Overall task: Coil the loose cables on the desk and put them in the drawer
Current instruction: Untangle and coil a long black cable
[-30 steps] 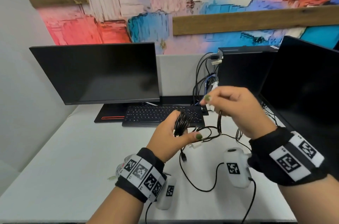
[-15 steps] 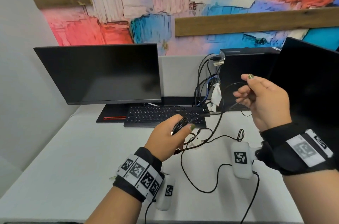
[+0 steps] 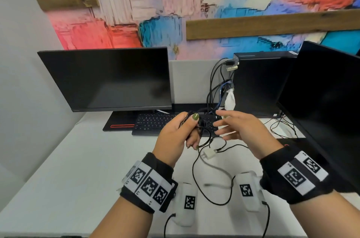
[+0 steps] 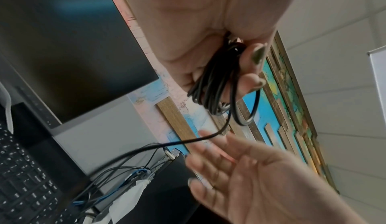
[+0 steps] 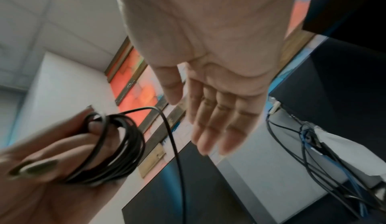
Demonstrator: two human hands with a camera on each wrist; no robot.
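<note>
My left hand grips a bundle of several loops of thin black cable above the white desk, thumb pressed over the loops. A loose tail of that cable hangs from the bundle and curls over the desk toward the near edge. My right hand hovers just right of the bundle, fingers straight and spread, holding nothing. A white plug adapter on a cable end lies on the desk below the hands. No drawer is in view.
A black monitor and keyboard stand behind the hands. A black computer tower with plugged-in black and blue cables sits at the back right. A second dark screen fills the right edge.
My right hand let go of the cable strand it had pulled up to the right and came back down beside the bundle, now spread flat. The left hand rose slightly with the coil.
</note>
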